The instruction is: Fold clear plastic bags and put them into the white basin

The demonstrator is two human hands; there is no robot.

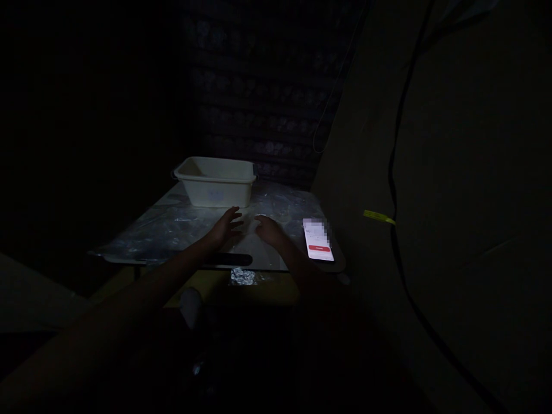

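In dim light, my left hand is over the middle of a plastic-covered table, its fingers spread and nothing in them. My right hand is just to the right of it, apart from it, fingers partly curled; it is too dark to tell whether it holds anything. A pale rectangular tub with handles rests behind my left hand. To the right of my right hand lies a phone with a lit screen. Near the front edge, a dark long object lies below my left hand.
Crumpled shiny plastic hangs at the table's front edge. On the right, a dark cable with a yellow tag runs down a pale sheet or wall. Dark stacked rows stand behind the table.
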